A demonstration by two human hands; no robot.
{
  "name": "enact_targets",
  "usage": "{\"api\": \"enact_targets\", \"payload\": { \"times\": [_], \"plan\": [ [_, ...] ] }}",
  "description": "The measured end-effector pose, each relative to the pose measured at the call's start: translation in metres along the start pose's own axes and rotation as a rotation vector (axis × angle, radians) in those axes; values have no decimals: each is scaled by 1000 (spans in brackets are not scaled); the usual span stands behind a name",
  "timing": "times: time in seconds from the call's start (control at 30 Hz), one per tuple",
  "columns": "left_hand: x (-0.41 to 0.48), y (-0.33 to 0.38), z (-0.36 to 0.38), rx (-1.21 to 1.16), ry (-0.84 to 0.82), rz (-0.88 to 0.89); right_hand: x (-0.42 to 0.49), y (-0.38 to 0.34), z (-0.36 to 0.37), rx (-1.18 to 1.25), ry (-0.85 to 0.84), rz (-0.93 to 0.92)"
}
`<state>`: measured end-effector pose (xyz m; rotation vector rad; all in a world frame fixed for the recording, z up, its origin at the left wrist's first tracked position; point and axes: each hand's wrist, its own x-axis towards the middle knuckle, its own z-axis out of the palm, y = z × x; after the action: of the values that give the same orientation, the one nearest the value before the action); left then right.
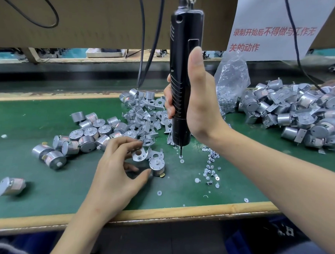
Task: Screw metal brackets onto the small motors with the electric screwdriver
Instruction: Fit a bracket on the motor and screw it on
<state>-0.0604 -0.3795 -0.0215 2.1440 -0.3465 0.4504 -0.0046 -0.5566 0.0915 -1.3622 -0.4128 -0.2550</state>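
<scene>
My right hand grips the black electric screwdriver, which hangs upright from above; its bit tip points down just over the green mat. My left hand pinches a metal bracket between forefinger and middle fingers, tilted just above the mat. My left thumb touches the side of a small silver motor that stands shaft-up on the mat, right beside the bracket. A second bracket lies behind that motor.
Loose motors and a heap of brackets lie at centre left. A big pile of motors with brackets fills the right. Small screws and washers are scattered right of the bit. A plastic bag stands behind. One motor lies far left.
</scene>
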Motion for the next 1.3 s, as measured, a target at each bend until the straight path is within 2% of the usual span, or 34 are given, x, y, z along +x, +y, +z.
{"api": "enact_targets", "payload": {
  "times": [0.17, 0.53, 0.93, 1.3],
  "plan": [
    [-1, 10, 4, -15, -34, 60, 0, 0, 1, -1, -12, -6],
    [-4, 16, 9, 28, -23, 26, -2, 1, 10, 25, -28, 11],
    [-4, 15, -1, -28, -118, 43, -2, -9, 11, 44, -10, 17],
    [-6, 13, -2, -12, -194, 48, -8, -16, 19, 138, -76, 13]
  ]
}}
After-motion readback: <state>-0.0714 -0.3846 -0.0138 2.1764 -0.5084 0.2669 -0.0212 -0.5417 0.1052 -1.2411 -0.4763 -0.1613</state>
